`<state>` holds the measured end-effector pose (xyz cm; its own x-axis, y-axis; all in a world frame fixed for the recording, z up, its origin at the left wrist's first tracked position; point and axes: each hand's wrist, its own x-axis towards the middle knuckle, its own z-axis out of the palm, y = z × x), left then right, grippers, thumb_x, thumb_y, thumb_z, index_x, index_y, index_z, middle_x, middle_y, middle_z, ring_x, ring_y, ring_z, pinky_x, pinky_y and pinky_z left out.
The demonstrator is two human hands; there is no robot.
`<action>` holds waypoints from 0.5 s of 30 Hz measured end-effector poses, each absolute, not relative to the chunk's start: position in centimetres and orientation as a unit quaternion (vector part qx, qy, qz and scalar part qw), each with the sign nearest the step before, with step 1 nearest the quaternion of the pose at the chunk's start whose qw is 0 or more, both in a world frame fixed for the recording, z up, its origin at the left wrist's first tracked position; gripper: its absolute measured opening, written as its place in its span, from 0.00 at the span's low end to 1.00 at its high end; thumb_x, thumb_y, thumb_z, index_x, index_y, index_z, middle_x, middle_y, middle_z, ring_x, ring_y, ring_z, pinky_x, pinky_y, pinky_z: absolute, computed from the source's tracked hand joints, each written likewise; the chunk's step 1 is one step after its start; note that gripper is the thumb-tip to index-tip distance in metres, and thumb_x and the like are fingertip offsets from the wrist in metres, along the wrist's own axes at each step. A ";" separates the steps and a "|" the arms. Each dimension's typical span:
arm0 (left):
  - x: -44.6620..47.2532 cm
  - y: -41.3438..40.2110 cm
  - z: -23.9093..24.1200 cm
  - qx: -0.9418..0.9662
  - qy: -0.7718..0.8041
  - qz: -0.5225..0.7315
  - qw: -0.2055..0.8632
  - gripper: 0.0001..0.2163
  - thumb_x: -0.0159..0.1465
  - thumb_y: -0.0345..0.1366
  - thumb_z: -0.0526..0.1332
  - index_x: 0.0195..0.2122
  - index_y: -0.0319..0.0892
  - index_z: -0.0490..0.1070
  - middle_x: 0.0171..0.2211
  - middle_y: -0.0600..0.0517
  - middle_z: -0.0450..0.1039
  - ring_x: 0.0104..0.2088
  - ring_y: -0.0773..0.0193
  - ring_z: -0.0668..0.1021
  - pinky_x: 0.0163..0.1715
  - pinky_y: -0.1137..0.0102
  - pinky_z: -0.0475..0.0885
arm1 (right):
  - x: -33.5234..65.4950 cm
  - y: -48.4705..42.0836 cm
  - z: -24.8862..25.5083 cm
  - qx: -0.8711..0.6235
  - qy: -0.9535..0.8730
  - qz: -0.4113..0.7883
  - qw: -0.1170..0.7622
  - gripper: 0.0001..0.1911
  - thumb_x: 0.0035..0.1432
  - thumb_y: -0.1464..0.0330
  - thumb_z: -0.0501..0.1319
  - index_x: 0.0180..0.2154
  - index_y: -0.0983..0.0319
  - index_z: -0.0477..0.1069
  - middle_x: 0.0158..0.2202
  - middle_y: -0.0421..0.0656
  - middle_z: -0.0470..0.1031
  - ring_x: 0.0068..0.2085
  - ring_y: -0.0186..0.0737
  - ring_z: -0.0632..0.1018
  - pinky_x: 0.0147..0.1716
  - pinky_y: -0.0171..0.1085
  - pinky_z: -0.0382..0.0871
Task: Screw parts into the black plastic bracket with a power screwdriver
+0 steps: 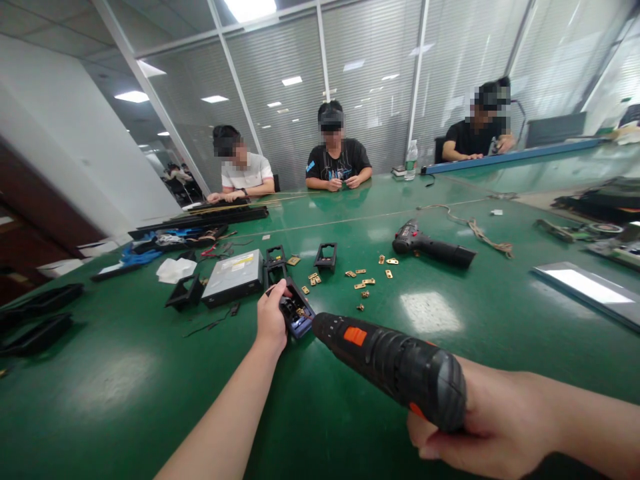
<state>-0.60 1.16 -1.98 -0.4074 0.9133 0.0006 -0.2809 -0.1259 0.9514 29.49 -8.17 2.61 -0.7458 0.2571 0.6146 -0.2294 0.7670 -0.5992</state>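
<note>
My right hand (480,427) is wrapped round a black cordless drill (385,360) with orange switches. Its nose points left at a small black plastic housing (299,319), and the bit's tip reaches toward brass parts inside that housing. My left hand (273,317) grips the housing by its left side, fingers closed over the near edge. Just beyond lie loose brass plates (315,279) and brass terminal pieces (365,294). A square black frame (326,256) stands a little farther off. The drill hides part of the housing's right end.
A silver disc drive (234,277) lies left of my left hand, with another black frame (185,292) beside it. A second cordless drill (433,245) rests farther back on the green table (150,400). Three people sit across the table. A flat panel (590,291) lies at right.
</note>
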 end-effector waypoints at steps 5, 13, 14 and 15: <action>-0.5 1.2 -1.9 0.316 0.497 0.680 0.438 0.21 0.54 0.53 0.74 0.28 0.42 0.70 0.26 0.48 0.80 0.27 0.51 0.84 0.29 0.61 0.80 | 29.5 -8.1 3.0 0.004 -0.869 0.337 0.362 0.06 0.62 0.77 0.63 0.35 0.61 0.71 0.31 0.41 0.76 0.40 0.39 0.78 0.51 0.40 0.73; -0.6 1.1 -2.0 0.316 0.499 0.677 0.439 0.21 0.54 0.54 0.74 0.28 0.42 0.70 0.27 0.47 0.80 0.28 0.51 0.84 0.29 0.61 0.79 | 29.3 -8.1 2.9 0.001 -0.870 0.320 0.375 0.04 0.62 0.76 0.64 0.34 0.62 0.72 0.30 0.40 0.76 0.33 0.34 0.74 0.46 0.35 0.72; -0.7 1.1 -2.0 0.317 0.498 0.677 0.440 0.21 0.54 0.54 0.74 0.28 0.42 0.71 0.27 0.47 0.80 0.28 0.50 0.84 0.29 0.61 0.80 | 29.3 -8.2 2.9 0.001 -0.870 0.319 0.376 0.05 0.62 0.76 0.64 0.34 0.62 0.72 0.31 0.41 0.76 0.34 0.35 0.74 0.45 0.35 0.72; -0.7 1.1 -2.0 0.319 0.497 0.677 0.439 0.21 0.54 0.54 0.74 0.28 0.42 0.71 0.27 0.47 0.80 0.28 0.50 0.84 0.29 0.60 0.80 | 29.3 -8.2 2.9 0.000 -0.870 0.320 0.376 0.05 0.62 0.76 0.64 0.34 0.62 0.72 0.31 0.41 0.77 0.34 0.35 0.74 0.45 0.35 0.72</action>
<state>-0.67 1.13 -2.00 -0.4106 0.9118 -0.0054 -0.2779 -0.1195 0.9532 29.30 -8.17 2.94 -0.7178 0.2403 0.6535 -0.2400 0.7956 -0.5562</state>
